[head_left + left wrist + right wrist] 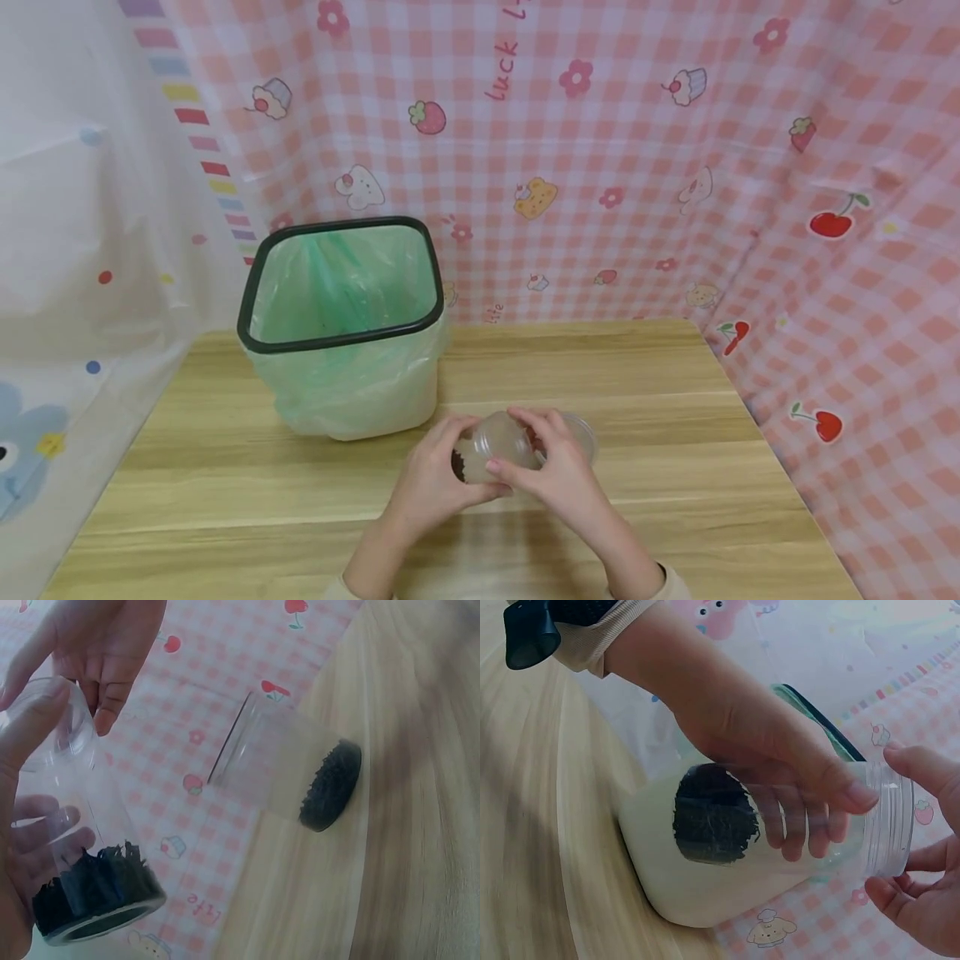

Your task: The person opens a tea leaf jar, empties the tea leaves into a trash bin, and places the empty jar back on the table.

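Observation:
Both hands hold one clear plastic jar, tilted above the table, with dark, leaf-like bits gathered at its base. My left hand grips the jar's body, thumb and fingers on either side. At the other end, the thumb and fingers of my right hand grip the ridged, clear screw end. Whether that end is a separate lid or the bare neck, I cannot tell. A second clear jar stands upright on the table by my right hand, with similar dark bits at its bottom.
A bin with a black rim and a pale green bag liner stands at the back left of the wooden table. Pink checked cloth hangs behind and at the right, and a white printed sheet hangs at the left.

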`<act>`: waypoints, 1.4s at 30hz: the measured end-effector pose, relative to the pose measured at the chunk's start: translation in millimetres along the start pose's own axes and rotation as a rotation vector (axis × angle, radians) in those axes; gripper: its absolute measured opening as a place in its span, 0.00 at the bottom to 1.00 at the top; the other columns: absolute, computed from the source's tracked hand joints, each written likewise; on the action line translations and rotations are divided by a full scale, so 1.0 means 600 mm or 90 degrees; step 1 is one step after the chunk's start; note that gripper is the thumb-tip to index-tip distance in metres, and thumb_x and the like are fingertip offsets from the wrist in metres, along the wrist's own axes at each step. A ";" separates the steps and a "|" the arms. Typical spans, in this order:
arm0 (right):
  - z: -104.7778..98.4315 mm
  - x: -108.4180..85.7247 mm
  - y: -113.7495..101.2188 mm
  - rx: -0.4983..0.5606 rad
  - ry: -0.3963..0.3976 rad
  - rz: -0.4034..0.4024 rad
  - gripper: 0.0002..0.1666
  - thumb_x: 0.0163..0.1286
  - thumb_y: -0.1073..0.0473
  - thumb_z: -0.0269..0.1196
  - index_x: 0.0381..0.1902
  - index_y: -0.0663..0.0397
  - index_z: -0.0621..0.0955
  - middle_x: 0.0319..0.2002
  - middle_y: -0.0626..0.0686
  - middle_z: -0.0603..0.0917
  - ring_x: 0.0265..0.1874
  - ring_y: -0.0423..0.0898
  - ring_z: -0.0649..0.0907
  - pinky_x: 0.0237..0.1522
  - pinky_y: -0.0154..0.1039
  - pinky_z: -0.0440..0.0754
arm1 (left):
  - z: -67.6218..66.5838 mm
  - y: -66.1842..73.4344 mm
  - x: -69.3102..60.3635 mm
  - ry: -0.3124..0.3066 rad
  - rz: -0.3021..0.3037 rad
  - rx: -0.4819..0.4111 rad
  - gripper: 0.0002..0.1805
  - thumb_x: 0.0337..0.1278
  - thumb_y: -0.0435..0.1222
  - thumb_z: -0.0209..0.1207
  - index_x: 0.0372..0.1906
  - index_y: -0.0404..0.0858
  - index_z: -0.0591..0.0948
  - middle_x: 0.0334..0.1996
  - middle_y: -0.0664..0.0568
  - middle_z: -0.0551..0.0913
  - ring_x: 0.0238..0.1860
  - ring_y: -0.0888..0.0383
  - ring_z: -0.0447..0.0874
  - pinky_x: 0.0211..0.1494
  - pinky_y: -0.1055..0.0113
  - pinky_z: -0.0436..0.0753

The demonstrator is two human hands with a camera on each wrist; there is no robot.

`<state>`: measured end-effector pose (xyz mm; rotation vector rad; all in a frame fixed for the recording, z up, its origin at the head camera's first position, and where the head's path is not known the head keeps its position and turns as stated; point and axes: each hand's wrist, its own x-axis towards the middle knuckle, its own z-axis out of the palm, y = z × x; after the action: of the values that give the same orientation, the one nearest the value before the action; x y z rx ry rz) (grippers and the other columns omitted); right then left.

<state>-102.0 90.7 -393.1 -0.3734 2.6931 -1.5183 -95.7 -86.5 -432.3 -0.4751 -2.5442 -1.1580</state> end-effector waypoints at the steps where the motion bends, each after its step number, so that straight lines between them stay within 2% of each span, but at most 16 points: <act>1: -0.001 0.000 0.000 0.002 -0.006 -0.010 0.39 0.48 0.47 0.74 0.58 0.51 0.75 0.50 0.49 0.73 0.42 0.46 0.76 0.43 0.43 0.77 | -0.001 -0.001 0.000 0.001 0.005 -0.004 0.40 0.26 0.57 0.74 0.52 0.45 0.75 0.45 0.60 0.77 0.44 0.62 0.77 0.46 0.61 0.79; 6: -0.010 0.000 0.005 0.008 -0.058 -0.076 0.39 0.50 0.49 0.73 0.60 0.50 0.74 0.53 0.45 0.70 0.47 0.46 0.75 0.49 0.49 0.76 | -0.006 -0.005 -0.002 -0.017 0.003 -0.053 0.38 0.28 0.56 0.73 0.52 0.47 0.76 0.45 0.62 0.78 0.44 0.64 0.77 0.46 0.62 0.79; 10: -0.018 0.000 0.011 -0.006 -0.099 -0.140 0.40 0.51 0.50 0.72 0.62 0.48 0.72 0.55 0.44 0.69 0.49 0.45 0.73 0.51 0.50 0.75 | -0.009 -0.010 -0.004 -0.058 -0.019 -0.110 0.36 0.30 0.56 0.73 0.51 0.49 0.76 0.44 0.65 0.79 0.44 0.66 0.77 0.48 0.62 0.78; 14: -0.026 0.000 0.015 -0.026 -0.142 -0.198 0.41 0.52 0.55 0.71 0.64 0.46 0.69 0.57 0.45 0.68 0.50 0.44 0.72 0.50 0.47 0.75 | -0.012 -0.014 -0.006 -0.102 -0.020 -0.146 0.37 0.31 0.54 0.73 0.52 0.46 0.77 0.44 0.65 0.80 0.44 0.66 0.78 0.48 0.63 0.79; 17: -0.030 0.000 0.016 -0.034 -0.170 -0.225 0.43 0.50 0.57 0.70 0.65 0.43 0.67 0.58 0.45 0.66 0.51 0.45 0.72 0.48 0.48 0.75 | -0.014 -0.016 -0.006 -0.128 -0.016 -0.163 0.37 0.31 0.53 0.74 0.53 0.44 0.77 0.44 0.63 0.80 0.44 0.64 0.79 0.48 0.64 0.79; 23: -0.036 0.001 0.020 0.000 -0.219 -0.259 0.44 0.49 0.61 0.67 0.66 0.43 0.66 0.60 0.48 0.64 0.55 0.49 0.70 0.51 0.52 0.73 | -0.020 -0.016 -0.004 -0.174 -0.014 -0.204 0.37 0.32 0.50 0.74 0.53 0.42 0.77 0.44 0.61 0.81 0.44 0.64 0.79 0.48 0.65 0.79; 25: -0.036 0.001 0.022 0.009 -0.227 -0.268 0.44 0.49 0.62 0.67 0.66 0.42 0.65 0.60 0.48 0.64 0.55 0.49 0.69 0.52 0.51 0.72 | -0.021 -0.017 -0.004 -0.183 -0.010 -0.210 0.37 0.32 0.49 0.74 0.53 0.41 0.77 0.44 0.60 0.81 0.44 0.63 0.79 0.49 0.66 0.79; 27: -0.036 0.001 0.024 0.027 -0.224 -0.276 0.45 0.52 0.61 0.67 0.67 0.43 0.63 0.61 0.49 0.64 0.57 0.50 0.68 0.55 0.51 0.71 | -0.021 -0.016 -0.004 -0.183 -0.023 -0.216 0.36 0.32 0.48 0.75 0.53 0.41 0.77 0.44 0.59 0.81 0.44 0.63 0.79 0.48 0.64 0.79; 29: -0.034 0.001 0.026 0.056 -0.210 -0.272 0.46 0.55 0.61 0.67 0.69 0.44 0.59 0.63 0.50 0.62 0.59 0.51 0.67 0.57 0.51 0.69 | -0.019 -0.017 -0.005 -0.168 -0.043 -0.206 0.36 0.32 0.50 0.74 0.53 0.41 0.77 0.44 0.59 0.80 0.44 0.62 0.79 0.48 0.61 0.79; 31: -0.031 0.002 0.028 0.095 -0.182 -0.246 0.46 0.58 0.61 0.66 0.70 0.45 0.57 0.63 0.51 0.61 0.60 0.51 0.65 0.61 0.51 0.66 | -0.016 -0.015 -0.005 -0.141 -0.079 -0.189 0.37 0.32 0.52 0.74 0.53 0.43 0.76 0.44 0.59 0.80 0.45 0.61 0.78 0.49 0.58 0.78; 33: -0.028 0.002 0.030 0.134 -0.147 -0.210 0.44 0.61 0.61 0.64 0.71 0.46 0.56 0.63 0.52 0.61 0.61 0.53 0.64 0.62 0.53 0.64 | -0.012 -0.014 -0.005 -0.106 -0.114 -0.166 0.39 0.31 0.55 0.73 0.54 0.44 0.75 0.44 0.59 0.79 0.46 0.60 0.77 0.50 0.56 0.77; 36: -0.022 0.002 0.031 0.163 -0.097 -0.146 0.39 0.64 0.60 0.62 0.69 0.49 0.58 0.61 0.54 0.63 0.59 0.54 0.65 0.60 0.52 0.67 | -0.007 -0.012 -0.005 -0.047 -0.139 -0.125 0.42 0.30 0.57 0.73 0.55 0.44 0.73 0.46 0.57 0.78 0.48 0.57 0.76 0.51 0.53 0.75; 39: -0.014 0.002 0.028 0.182 -0.068 -0.087 0.37 0.64 0.60 0.62 0.68 0.55 0.60 0.60 0.56 0.64 0.55 0.53 0.66 0.57 0.46 0.70 | -0.002 -0.011 -0.005 0.013 -0.130 -0.074 0.43 0.28 0.55 0.74 0.55 0.41 0.72 0.47 0.54 0.76 0.48 0.54 0.76 0.50 0.52 0.76; 42: -0.004 0.002 0.020 0.204 -0.042 -0.024 0.39 0.62 0.58 0.64 0.67 0.56 0.61 0.59 0.56 0.64 0.52 0.51 0.66 0.53 0.41 0.72 | 0.006 -0.012 -0.004 0.072 -0.111 -0.013 0.44 0.26 0.55 0.75 0.53 0.39 0.71 0.47 0.52 0.75 0.47 0.54 0.76 0.47 0.54 0.77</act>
<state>-106.0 98.6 -401.9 -0.4517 2.3510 -1.8707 -96.9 -88.8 -440.0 -0.1881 -2.5174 -1.2345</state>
